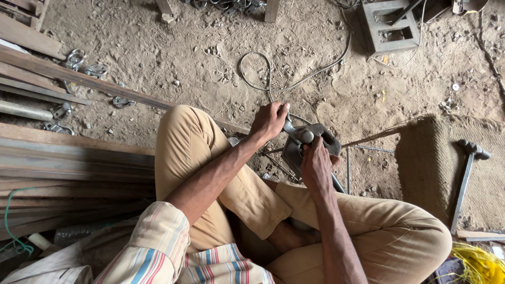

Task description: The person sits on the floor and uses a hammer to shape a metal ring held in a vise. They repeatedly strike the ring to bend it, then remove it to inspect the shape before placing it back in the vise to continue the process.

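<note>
A small metal bending jig (307, 150) is worked on the sandy floor (210, 58), just in front of the crossed legs. The left hand (269, 121) is clamped on its handle; the right hand (315, 165) is pressed on the block, fingers together. Steady downward pressure is advised. A hammer (465, 181) lies on a woven mat (426, 168).

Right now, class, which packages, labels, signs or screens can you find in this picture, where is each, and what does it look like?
No labels, signs or screens show.
Possible package: a small, dark, glossy packet at the bottom right edge, beside the yellow strands; too small to be sure.
Near the hands, only metal: left hand and right hand on a grey metal tool.
</note>
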